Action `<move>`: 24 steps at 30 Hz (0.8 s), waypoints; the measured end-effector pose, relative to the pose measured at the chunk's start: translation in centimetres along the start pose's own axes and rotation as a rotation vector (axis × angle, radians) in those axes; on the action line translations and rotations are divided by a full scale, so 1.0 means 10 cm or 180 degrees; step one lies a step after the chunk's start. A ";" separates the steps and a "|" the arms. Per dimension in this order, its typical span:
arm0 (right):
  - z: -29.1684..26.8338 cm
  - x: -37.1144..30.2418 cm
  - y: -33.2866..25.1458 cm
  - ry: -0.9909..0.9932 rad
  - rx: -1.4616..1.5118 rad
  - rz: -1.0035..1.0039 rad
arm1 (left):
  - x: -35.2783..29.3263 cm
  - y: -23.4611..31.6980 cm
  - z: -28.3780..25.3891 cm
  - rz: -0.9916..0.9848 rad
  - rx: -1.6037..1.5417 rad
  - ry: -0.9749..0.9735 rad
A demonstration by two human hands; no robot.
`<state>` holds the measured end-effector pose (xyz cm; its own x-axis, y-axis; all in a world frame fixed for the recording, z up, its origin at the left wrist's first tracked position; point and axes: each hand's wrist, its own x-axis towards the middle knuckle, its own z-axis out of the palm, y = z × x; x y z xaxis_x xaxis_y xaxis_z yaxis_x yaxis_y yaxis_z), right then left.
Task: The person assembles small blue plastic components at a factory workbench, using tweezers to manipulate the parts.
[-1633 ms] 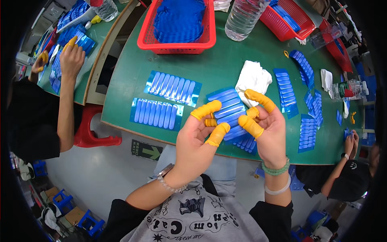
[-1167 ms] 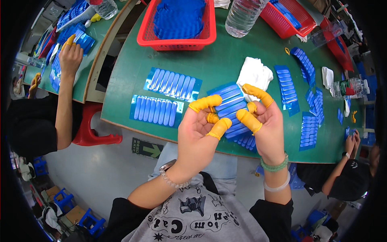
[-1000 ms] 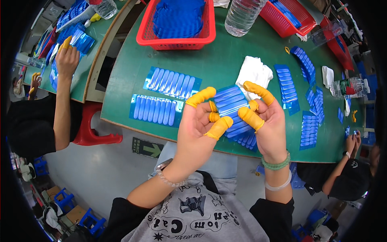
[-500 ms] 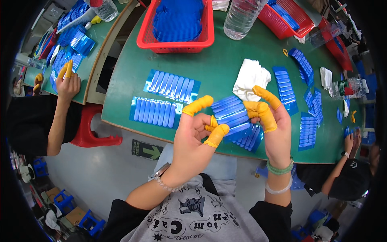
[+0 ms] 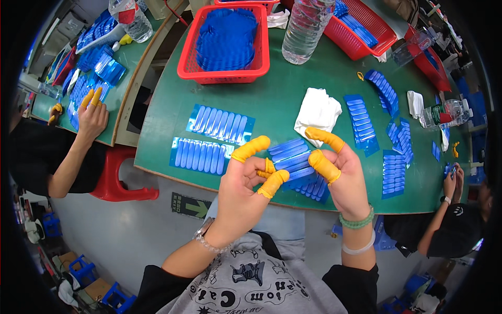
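In front of me is a small clear-blue film sheet [image 5: 290,157] with a row of long, rounded blue strips. My left hand [image 5: 248,178] grips its left side between thumb and fingers. My right hand [image 5: 342,175] has its thumb at the sheet's right edge and its index finger raised apart; the fingers behind the thumb are hidden. Both hands wear yellow finger cots. Beneath them, partly covered, another strip sheet [image 5: 315,188] lies on the green table [image 5: 219,91]. Two more sheets, an upper one [image 5: 220,123] and a lower one [image 5: 201,155], lie to the left.
A folded white cloth [image 5: 318,110] lies beyond my hands. A red basket [image 5: 225,78] of blue sheets and a clear bottle [image 5: 306,34] stand at the back. More strip sheets [image 5: 361,123] lie rightward. Co-workers sit on both sides; one co-worker's hand [image 5: 93,119] is at the left table.
My right thumb and index finger have spread farther apart at the sheet's right side. Both hands and the sheet sit slightly farther left, and the whole view has shifted a little.
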<state>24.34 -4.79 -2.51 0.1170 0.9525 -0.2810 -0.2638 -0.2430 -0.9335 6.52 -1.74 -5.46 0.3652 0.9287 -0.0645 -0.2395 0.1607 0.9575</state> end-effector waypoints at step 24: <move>0.26 0.02 0.02 -0.0197 -0.0017 -0.0184 | -0.11 0.10 -0.14 0.0209 -0.0492 0.0180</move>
<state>21.79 -4.16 -2.16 0.0724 0.9745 -0.2125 -0.2532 -0.1882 -0.9489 4.66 -2.14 -4.86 0.2942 0.9555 -0.0232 -0.3983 0.1447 0.9058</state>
